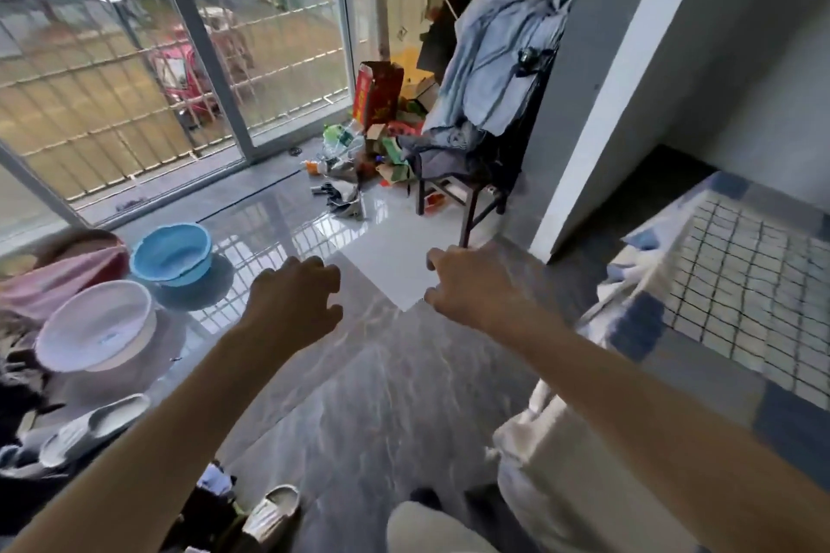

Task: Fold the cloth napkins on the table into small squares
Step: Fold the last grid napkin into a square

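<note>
Both hands, left (pixel 292 299) and right (pixel 467 283), hover empty; checked cloth (pixel 741 283) lies rightward.

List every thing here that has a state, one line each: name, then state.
left hand: raised over the floor, fingers loosely curled, holding nothing.
right hand: raised over the floor, fingers loosely curled, holding nothing.
blue basin: upright on the floor.
white basin: upright, tilted, beside the blue one.
chair: standing, draped with clothes.
red box: upright, top flaps open.
checked cloth: spread out flat, not folded.
</note>
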`<state>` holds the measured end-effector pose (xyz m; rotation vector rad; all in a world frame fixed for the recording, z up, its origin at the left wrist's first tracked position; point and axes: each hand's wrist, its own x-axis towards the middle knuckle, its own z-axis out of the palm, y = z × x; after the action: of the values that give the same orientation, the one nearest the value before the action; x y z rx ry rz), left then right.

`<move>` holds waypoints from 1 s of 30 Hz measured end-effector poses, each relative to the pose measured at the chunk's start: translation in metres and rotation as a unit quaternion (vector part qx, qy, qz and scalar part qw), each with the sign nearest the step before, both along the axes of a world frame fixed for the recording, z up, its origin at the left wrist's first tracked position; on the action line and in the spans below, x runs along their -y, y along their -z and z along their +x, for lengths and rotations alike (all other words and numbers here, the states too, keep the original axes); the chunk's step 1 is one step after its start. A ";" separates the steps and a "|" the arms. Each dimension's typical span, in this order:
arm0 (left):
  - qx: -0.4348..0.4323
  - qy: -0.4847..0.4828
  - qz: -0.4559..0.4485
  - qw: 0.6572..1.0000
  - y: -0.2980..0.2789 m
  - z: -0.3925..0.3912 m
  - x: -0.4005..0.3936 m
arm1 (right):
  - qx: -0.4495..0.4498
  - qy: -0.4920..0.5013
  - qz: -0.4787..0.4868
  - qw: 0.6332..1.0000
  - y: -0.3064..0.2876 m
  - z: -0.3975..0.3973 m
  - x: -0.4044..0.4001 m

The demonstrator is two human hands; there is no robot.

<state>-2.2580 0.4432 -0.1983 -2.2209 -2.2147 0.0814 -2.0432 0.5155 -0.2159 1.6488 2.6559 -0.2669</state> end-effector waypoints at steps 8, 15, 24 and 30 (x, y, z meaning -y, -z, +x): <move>0.032 0.138 -0.035 0.989 0.010 0.048 -0.136 | -0.048 0.130 -0.019 0.990 0.012 0.048 -0.076; 0.008 0.259 -0.063 0.964 0.011 0.114 -0.279 | -0.094 0.257 -0.030 0.961 0.024 0.119 -0.170; 0.043 0.439 -0.103 0.892 0.025 0.254 -0.378 | -0.118 0.463 -0.033 0.878 0.040 0.225 -0.177; 0.044 0.555 -0.147 0.817 0.069 0.362 -0.376 | -0.114 0.605 -0.040 0.787 0.057 0.287 -0.141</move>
<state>-1.8960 0.8194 -0.2669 -3.3086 -0.6128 0.3158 -1.7561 0.6564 -0.2725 3.1327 1.1799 -0.5544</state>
